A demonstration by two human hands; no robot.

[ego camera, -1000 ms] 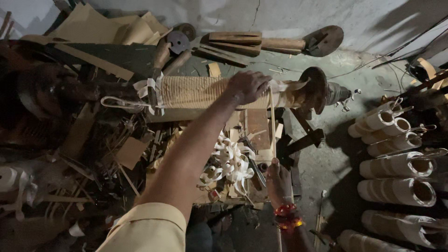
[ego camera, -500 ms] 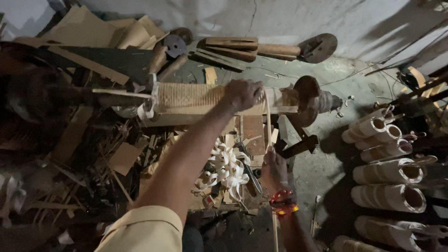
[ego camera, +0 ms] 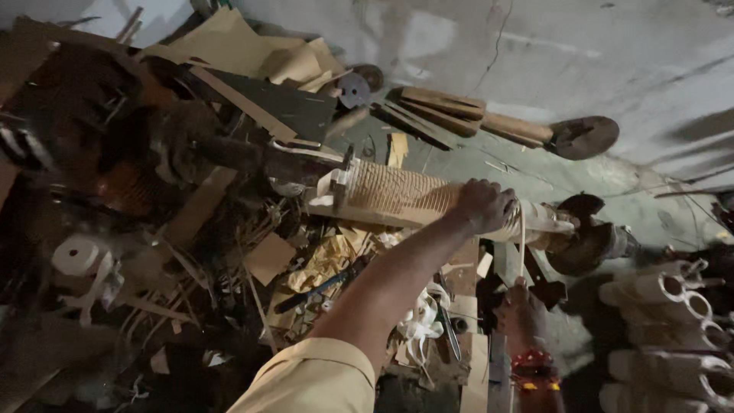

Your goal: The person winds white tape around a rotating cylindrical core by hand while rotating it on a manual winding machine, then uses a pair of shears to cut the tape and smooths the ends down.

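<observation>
Your left hand [ego camera: 485, 205] is closed over the right end of the pale, ribbed cylinder of wound strip [ego camera: 405, 195], which lies horizontal on its spindle in mid-frame. Your right hand [ego camera: 522, 310], below it, pinches a thin pale strip [ego camera: 522, 245] running taut up to the cylinder. Judged from the winding, most of the length is covered in tight, even ridges; the bare, smooth, tapering end by the dark round metal wheel [ego camera: 585, 241] remains. Finished pale rolls [ego camera: 657, 294] lie at right.
</observation>
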